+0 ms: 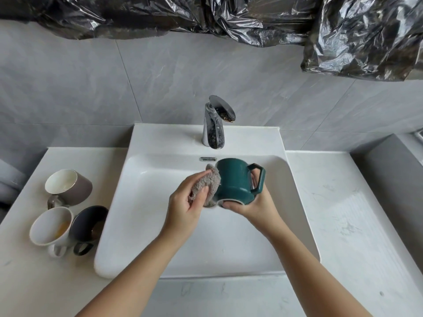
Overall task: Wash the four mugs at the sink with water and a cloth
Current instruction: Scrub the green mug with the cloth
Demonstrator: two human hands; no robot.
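Over the white sink (114,213), we see the green mug (233,179) held above the basin, tipped so that its base points away towards the tap (214,124) and its mouth faces back; the handle sticks out to the right. The right hand (254,207) grips it from below, fingers curled over the pale rim; what the mug holds inside we cannot tell, as the mouth is turned out of sight. The left hand (183,202) is closed round a fluffy grey cloth (208,179), thumb on top, and presses it against the mug's left side.

On the worktop (343,213), left of the sink, we find three more mugs standing close together; a brown mug (68,185) at the back with a white inside; a white mug (51,225) nearer us with a yellow-orange smear low in its bowl; a dark mug (89,223) touching it on the right, with a brownish stain inside. Their handles point towards us. Crumpled black plastic sheeting (229,17) hangs across the grey tiled wall above.
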